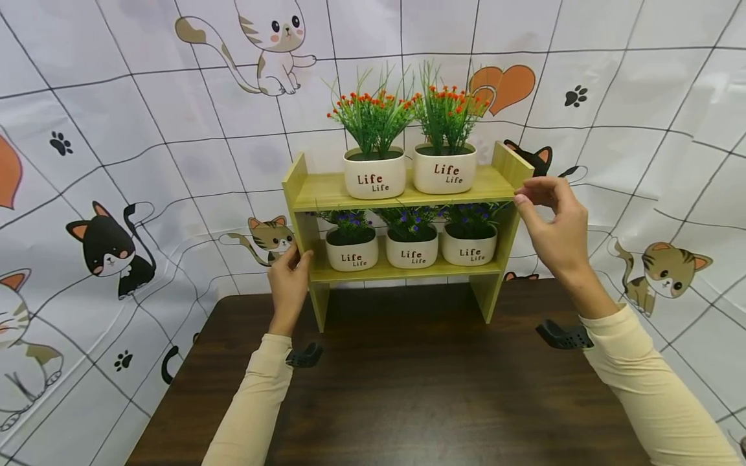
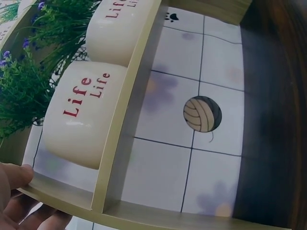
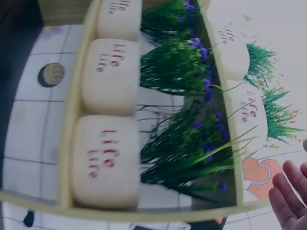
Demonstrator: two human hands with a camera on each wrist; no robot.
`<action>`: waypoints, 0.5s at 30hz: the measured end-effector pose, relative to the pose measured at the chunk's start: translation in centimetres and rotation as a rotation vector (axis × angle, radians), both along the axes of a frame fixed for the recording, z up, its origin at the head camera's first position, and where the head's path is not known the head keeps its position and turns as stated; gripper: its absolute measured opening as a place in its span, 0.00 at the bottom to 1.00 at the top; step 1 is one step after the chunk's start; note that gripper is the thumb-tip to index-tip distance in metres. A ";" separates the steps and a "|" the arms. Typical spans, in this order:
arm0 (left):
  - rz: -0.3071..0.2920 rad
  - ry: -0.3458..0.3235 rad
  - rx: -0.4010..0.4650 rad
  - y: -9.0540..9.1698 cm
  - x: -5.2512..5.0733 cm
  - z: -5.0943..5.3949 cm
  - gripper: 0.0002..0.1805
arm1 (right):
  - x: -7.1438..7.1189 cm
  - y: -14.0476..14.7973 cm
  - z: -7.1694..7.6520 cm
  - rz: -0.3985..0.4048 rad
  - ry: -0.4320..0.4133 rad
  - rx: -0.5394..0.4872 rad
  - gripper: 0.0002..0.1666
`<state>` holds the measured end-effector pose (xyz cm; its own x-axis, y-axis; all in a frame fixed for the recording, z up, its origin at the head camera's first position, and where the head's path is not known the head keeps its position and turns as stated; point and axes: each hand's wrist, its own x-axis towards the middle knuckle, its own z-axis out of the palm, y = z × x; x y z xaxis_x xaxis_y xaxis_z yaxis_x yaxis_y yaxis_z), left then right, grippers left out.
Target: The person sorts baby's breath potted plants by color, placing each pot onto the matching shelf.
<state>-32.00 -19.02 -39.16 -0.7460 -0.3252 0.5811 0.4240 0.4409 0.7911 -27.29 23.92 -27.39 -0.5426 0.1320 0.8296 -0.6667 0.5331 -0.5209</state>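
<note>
A two-tier pale wooden shelf [image 1: 495,195] stands at the back of the table. My left hand [image 1: 287,285] grips its left side panel, thumb on the inner face and fingers outside, as the left wrist view shows. My right hand [image 1: 556,226] is held beside the upper right corner, fingers loosely bent. In the right wrist view its fingers [image 3: 288,194] look apart from the wood and hold nothing. Two white pots of orange-flowered plants, one left [image 1: 374,178] and one right [image 1: 445,173], sit on the upper tier. Three white pots with purple flowers, the middle one [image 1: 412,250] among them, line the lower tier.
The dark brown table [image 1: 408,388] extends in front of the shelf. Behind it hangs a white gridded wall covering [image 1: 175,162] printed with cats, paws and hearts. Black straps with small devices, such as the right one [image 1: 564,335], are on both wrists.
</note>
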 end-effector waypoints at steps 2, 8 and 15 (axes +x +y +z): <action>-0.001 -0.004 0.004 -0.1 0.1 0.0 0.20 | 0.6 0.5 -0.9 -0.014 -0.011 0.004 0.16; -0.011 -0.023 0.000 -0.4 0.4 0.1 0.22 | 2.0 1.7 -4.0 -0.044 -0.080 0.047 0.14; -0.032 -0.087 -0.063 -1.2 1.3 -0.6 0.20 | 3.0 2.9 -7.8 -0.054 -0.162 0.122 0.13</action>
<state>-30.69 -20.20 -39.72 -0.8038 -0.2653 0.5325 0.3697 0.4787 0.7964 -24.29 26.80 -35.20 -0.6647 0.0684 0.7439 -0.5484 0.6315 -0.5481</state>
